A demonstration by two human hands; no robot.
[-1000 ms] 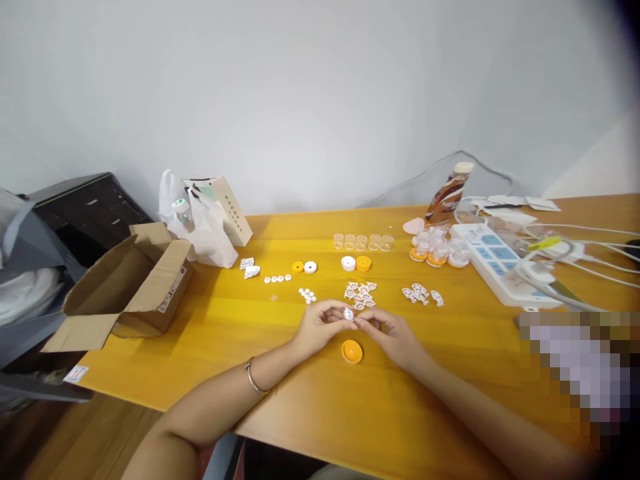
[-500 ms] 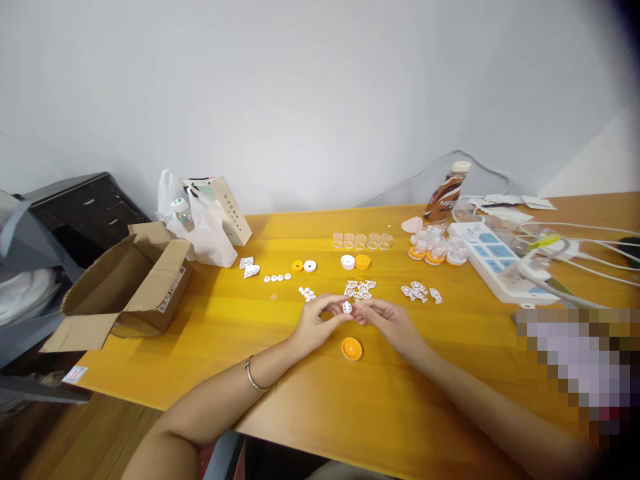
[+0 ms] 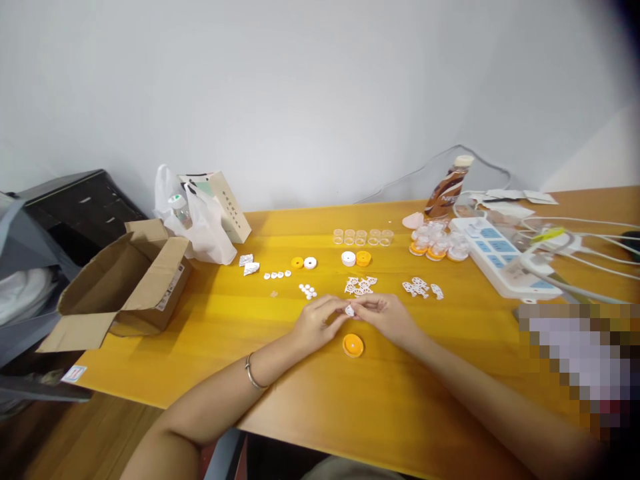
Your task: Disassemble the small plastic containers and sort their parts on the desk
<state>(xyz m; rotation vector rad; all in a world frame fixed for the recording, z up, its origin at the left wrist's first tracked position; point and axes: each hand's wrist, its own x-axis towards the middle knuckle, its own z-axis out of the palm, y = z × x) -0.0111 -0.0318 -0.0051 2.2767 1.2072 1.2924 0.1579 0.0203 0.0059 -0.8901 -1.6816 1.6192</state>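
Note:
A small white plastic piece (image 3: pixel 349 311) is pinched between the fingertips of my left hand (image 3: pixel 320 320) and my right hand (image 3: pixel 387 319). Its fine shape is too small to make out. Just below the hands, an orange round cup (image 3: pixel 353 345) lies on the table with a small pale spot at its centre. Beyond the fingers is a pile of white openwork pieces (image 3: pixel 361 287). More white cut-out pieces (image 3: pixel 416 287) lie to its right, and small white round parts (image 3: pixel 307 291) sit to the left of it.
Clear cups (image 3: pixel 361 238) stand in a row farther back, behind white and orange discs (image 3: pixel 349 259). Capped clear-and-orange pieces (image 3: pixel 436 243), a drink bottle (image 3: pixel 449 188) and a power strip (image 3: pixel 503 257) are at right. An open cardboard box (image 3: pixel 145 287) and plastic bag (image 3: pixel 205 227) are at left.
The white piece has turned between my fingertips, and my right fingers have come closer over it. The view has shifted slightly.

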